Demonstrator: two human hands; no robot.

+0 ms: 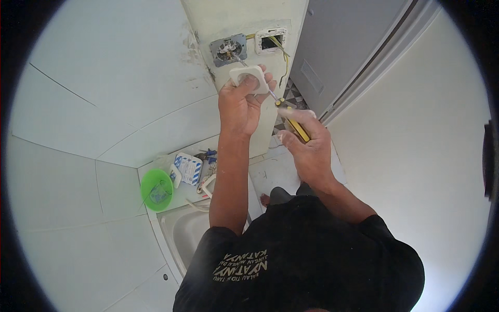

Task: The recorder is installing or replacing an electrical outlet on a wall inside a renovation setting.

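Observation:
My left hand (243,99) pinches a white square socket cover (259,78), thumb over its recessed middle. In my right hand (312,140) is a screwdriver (298,127) with a yellow and black handle, fingers closed around it. Its metal shaft runs up past the cover, partly hidden by the cover and my left fingers. The tip end reaches toward a wall socket (228,50) with an exposed metal mounting plate; contact with a screw is too small to tell. Beside the socket, a white mounting frame (258,46) surrounds an open wall box with yellow-green wires (282,48) hanging out.
Below left, a green bucket (147,190), a blue-and-white box (188,169) and blue-handled pliers (209,154) sit on a white counter beside a sink (179,229). A grey door (343,47) stands at right, next to a pale wall (410,145).

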